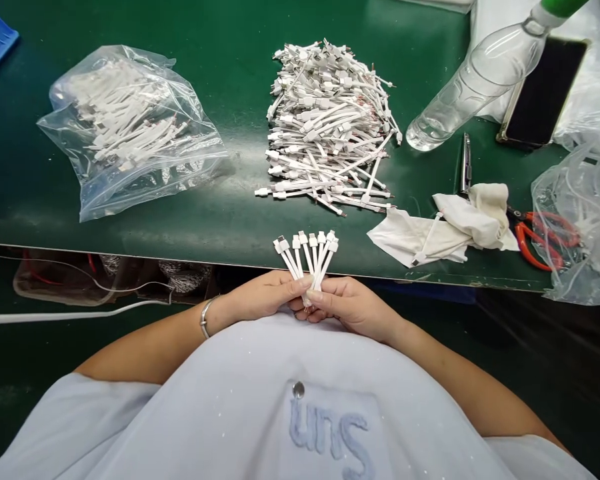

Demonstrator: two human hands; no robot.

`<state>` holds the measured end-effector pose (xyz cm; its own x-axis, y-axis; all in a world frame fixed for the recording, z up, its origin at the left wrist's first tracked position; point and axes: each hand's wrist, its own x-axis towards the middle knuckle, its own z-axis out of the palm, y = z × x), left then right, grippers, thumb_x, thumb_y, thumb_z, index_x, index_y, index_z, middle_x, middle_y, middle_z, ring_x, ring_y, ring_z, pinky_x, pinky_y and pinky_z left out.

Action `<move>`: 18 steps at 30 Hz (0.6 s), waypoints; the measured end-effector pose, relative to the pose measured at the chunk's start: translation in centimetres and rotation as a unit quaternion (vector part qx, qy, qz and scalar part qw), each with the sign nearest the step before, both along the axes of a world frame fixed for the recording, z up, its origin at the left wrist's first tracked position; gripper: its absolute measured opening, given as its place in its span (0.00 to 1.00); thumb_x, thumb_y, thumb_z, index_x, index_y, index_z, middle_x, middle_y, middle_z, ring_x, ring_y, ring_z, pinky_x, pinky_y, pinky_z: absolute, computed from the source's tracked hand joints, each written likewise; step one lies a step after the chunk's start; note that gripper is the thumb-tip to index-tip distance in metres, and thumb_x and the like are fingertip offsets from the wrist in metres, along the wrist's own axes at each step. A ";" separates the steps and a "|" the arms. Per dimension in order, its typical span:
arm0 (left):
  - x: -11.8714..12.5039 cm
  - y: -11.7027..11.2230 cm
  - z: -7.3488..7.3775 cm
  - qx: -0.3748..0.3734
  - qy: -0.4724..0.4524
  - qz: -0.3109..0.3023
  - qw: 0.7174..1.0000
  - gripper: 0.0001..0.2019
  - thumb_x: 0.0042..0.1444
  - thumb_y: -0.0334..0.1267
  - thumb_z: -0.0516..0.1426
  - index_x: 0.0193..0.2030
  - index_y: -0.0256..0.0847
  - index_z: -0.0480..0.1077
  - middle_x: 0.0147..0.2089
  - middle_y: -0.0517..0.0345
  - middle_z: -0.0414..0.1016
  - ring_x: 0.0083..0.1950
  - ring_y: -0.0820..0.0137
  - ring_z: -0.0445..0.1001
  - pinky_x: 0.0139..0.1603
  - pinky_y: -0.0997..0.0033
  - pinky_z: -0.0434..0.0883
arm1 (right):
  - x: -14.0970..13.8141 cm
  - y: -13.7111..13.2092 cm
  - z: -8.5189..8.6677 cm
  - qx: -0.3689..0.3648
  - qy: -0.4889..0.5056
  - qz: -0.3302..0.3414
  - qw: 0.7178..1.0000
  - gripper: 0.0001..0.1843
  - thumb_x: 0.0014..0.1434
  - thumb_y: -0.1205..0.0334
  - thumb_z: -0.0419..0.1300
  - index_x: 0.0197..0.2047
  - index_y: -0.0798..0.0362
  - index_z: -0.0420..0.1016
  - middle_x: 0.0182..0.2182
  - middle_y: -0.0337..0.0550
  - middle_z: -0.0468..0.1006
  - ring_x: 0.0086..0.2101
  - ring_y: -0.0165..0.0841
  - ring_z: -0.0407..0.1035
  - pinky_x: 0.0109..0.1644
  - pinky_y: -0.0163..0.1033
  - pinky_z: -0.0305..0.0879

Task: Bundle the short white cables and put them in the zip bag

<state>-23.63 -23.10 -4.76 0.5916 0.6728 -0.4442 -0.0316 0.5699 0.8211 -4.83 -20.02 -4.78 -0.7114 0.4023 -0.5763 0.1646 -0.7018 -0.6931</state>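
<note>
Both of my hands meet at the table's front edge, close to my body. My left hand and my right hand are closed together on the lower ends of several short white USB cables. The cables fan out away from me with their plugs up, and bare copper-coloured wire ends show below my thumbs. Beyond the hands lies a large pile of similar white cables. The fingers underneath are partly hidden, so I cannot tell how the grip is shared.
On the green table, a clear plastic bag of cables lies left. To the right are a water bottle, a phone, a pen, a whitish cloth, red-handled cutters and another plastic bag.
</note>
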 end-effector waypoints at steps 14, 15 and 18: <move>0.3 0.2 0.3 -0.024 -0.037 -0.003 0.999 0.25 0.59 0.57 0.51 0.23 0.37 0.61 0.25 0.60 0.64 0.31 0.74 0.66 0.37 0.73 0.63 | 0.0 0.1 0.5 -0.036 0.020 0.008 0.999 0.22 0.52 0.46 0.66 0.38 0.58 0.81 0.35 0.48 0.82 0.34 0.30 0.75 0.38 0.34 0.69; 0.3 0.3 0.3 -0.019 -0.032 0.000 0.999 0.25 0.59 0.57 0.52 0.23 0.37 0.61 0.24 0.61 0.63 0.31 0.75 0.66 0.37 0.73 0.62 | -0.1 0.1 0.5 -0.036 0.013 0.005 0.999 0.21 0.51 0.47 0.67 0.37 0.58 0.81 0.35 0.48 0.82 0.33 0.29 0.75 0.38 0.34 0.69; 0.3 0.3 0.1 0.001 -0.001 -0.002 1.000 0.24 0.58 0.58 0.53 0.24 0.36 0.64 0.23 0.62 0.62 0.28 0.76 0.62 0.33 0.74 0.60 | -0.2 0.0 0.4 -0.030 -0.008 -0.001 0.999 0.19 0.50 0.48 0.68 0.36 0.57 0.81 0.33 0.46 0.81 0.33 0.28 0.74 0.37 0.32 0.68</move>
<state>-23.35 -22.79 -4.68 0.5945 0.6716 -0.4421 -0.0304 0.5682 0.8223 -5.03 -20.00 -4.37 -0.7009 0.3669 -0.6116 0.1751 -0.7428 -0.6462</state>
